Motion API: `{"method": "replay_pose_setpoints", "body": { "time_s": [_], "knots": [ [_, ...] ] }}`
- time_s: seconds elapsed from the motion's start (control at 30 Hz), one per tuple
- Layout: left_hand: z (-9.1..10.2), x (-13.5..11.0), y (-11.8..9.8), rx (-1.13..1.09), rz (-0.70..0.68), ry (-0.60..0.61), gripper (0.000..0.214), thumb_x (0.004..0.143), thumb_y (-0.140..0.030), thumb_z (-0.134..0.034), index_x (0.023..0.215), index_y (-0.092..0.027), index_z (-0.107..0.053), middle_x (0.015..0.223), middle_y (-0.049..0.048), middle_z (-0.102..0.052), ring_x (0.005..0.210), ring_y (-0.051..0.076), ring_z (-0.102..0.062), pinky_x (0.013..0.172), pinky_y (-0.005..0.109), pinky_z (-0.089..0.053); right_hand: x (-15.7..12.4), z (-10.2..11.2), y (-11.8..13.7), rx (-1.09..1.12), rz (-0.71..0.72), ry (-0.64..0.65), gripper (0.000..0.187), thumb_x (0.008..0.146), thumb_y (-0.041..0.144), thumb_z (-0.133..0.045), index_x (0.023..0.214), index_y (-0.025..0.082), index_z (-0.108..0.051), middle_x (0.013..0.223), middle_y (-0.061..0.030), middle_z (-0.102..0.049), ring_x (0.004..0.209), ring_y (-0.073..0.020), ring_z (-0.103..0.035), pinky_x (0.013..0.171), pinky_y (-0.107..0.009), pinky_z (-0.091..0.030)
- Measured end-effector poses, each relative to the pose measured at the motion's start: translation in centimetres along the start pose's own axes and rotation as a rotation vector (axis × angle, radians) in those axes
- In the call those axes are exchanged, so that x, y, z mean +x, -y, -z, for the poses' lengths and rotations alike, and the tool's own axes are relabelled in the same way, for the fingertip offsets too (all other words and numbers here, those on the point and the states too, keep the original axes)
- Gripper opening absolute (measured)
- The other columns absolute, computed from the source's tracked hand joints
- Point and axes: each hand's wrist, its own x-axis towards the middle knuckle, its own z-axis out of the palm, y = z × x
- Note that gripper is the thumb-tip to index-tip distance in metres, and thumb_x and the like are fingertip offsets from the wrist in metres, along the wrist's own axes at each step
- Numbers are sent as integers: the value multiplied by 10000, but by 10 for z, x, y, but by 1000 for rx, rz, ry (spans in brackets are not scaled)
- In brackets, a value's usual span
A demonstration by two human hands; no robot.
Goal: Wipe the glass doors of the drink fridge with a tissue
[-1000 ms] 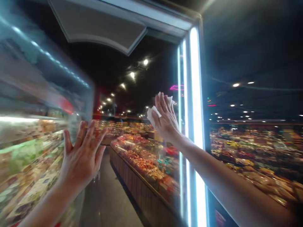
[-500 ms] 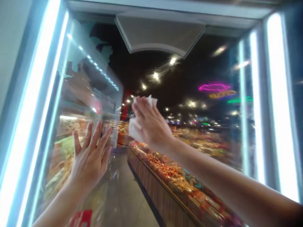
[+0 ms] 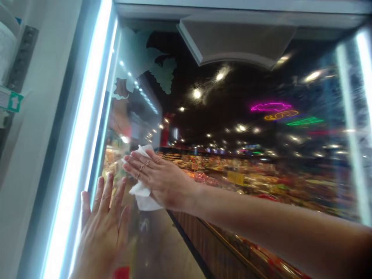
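My right hand point(image 3: 164, 178) lies flat over a crumpled white tissue point(image 3: 147, 202) and presses it against a clear glass pane point(image 3: 197, 124). Tissue edges stick out above the fingers and below the palm. My left hand point(image 3: 103, 228) is lower and to the left, fingers spread and upright, close to the glass and holding nothing. Its wrist runs out of the bottom of the view. The two hands are near each other but apart.
A bright light tube point(image 3: 77, 143) runs along the left frame, and another point(image 3: 354, 166) stands at the right. A pale panel point(image 3: 238, 38) sits at the top. Beyond the glass are a long wood-sided display counter point(image 3: 203, 240), an aisle floor point(image 3: 171, 248) and neon signs point(image 3: 271, 106).
My right hand has slid the tissue left and down across the glass. My left hand is slightly lower. The view has turned left, showing more of the left frame.
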Motion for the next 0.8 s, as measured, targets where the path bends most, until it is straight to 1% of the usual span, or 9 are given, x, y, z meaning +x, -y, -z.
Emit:
{"method": "replay_pose_setpoints", "body": {
  "time_s": [0.17,0.23,0.3,0.37,0.47,0.53,0.6,0.7,0.8],
  "knots": [
    [0,1,9,9,-44,-16,694,997,-297,-448,1629,-314,-163,1732,46,-153,1612,268,-66,1321,585,-12,28,10,-23,-58,-327,-147,659,1014,206,-377,1636,103,-184,1721,-108,-204,1613,-248,-78,1345,-509,-63],
    [2,8,9,-1,-59,-40,685,1001,-298,-440,1629,-316,-165,1734,48,-142,1613,273,-53,1319,592,-14,24,12,-18,-69,-257,-109,649,1020,243,-398,1622,80,-219,1716,-118,-219,1611,-259,-94,1345,-491,-69],
    [3,16,7,-21,-77,-71,671,1005,-297,-430,1626,-331,-176,1735,37,-136,1613,277,-62,1319,594,-21,11,13,-13,-75,-83,-12,647,1016,272,-432,1604,63,-261,1709,-115,-245,1607,-261,-129,1345,-464,-82],
    [4,23,5,-43,-95,-89,655,1008,-302,-414,1622,-343,-191,1736,20,-135,1611,287,-76,1318,600,-27,-4,19,-23,-92,-26,39,658,1011,283,-464,1605,79,-268,1712,-101,-242,1606,-262,-134,1344,-459,-87],
    [1,37,-4,-66,-119,-81,633,1012,-328,-397,1619,-340,-215,1735,16,-142,1609,317,-78,1312,622,-41,-18,39,-65,-152,-329,-51,628,1039,275,-419,1619,107,-247,1726,-108,-178,1612,-280,-74,1336,-511,-85],
    [-3,51,-16,-74,-142,-81,623,1015,-342,-398,1616,-337,-233,1731,28,-159,1605,340,-83,1303,645,-57,-25,51,-90,-196,-532,-121,606,1061,282,-359,1619,86,-232,1727,-142,-144,1612,-298,-46,1326,-550,-71],
    [-7,69,-33,-77,-186,-83,620,1016,-352,-405,1615,-319,-244,1726,54,-182,1599,365,-100,1293,667,-67,-37,57,-103,-217,-500,-106,612,1072,313,-338,1623,75,-215,1728,-150,-136,1614,-290,-39,1328,-538,-57],
    [-14,95,-64,-80,-262,-109,615,1022,-357,-396,1614,-278,-254,1709,100,-236,1585,393,-145,1277,689,-102,-73,65,-118,-218,-298,-9,629,1081,395,-321,1636,126,-198,1736,-95,-146,1618,-234,-38,1336,-479,-70],
    [-19,114,-104,-75,-340,-128,599,1026,-364,-394,1605,-267,-278,1695,118,-271,1574,409,-175,1248,731,-126,-128,86,-151,-228,-497,-35,658,1080,447,-269,1650,143,-144,1742,-78,-108,1618,-238,-41,1330,-495,-99]
  ]
}}
